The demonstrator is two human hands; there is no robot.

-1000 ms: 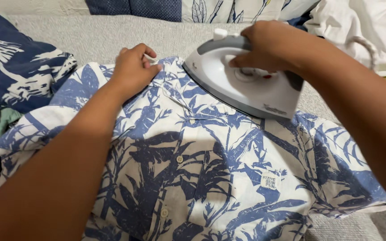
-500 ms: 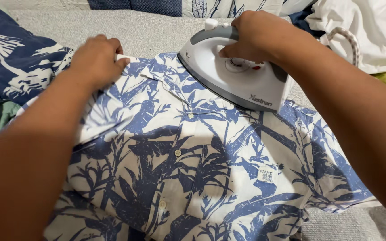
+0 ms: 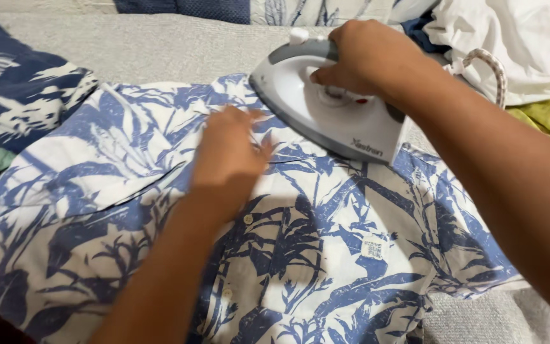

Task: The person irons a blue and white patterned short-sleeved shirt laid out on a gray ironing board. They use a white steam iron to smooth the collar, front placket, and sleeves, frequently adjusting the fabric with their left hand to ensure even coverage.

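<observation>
The single head-worn camera looks steeply down and forward, close over a shirt (image 3: 326,242) spread flat.

a grey textured bed cover (image 3: 160,48) spreads underneath, with patterned pillows (image 3: 300,9) along the far edge.

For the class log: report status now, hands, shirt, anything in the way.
Right hand grips iron at collar. Left hand flat on shirt. Cord behind; nothing obstructing.

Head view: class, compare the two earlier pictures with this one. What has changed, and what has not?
The left hand left the collar's far edge and slid toward the shirt middle, now flat beside the iron. The right hand keeps gripping the iron's handle near the collar.
</observation>
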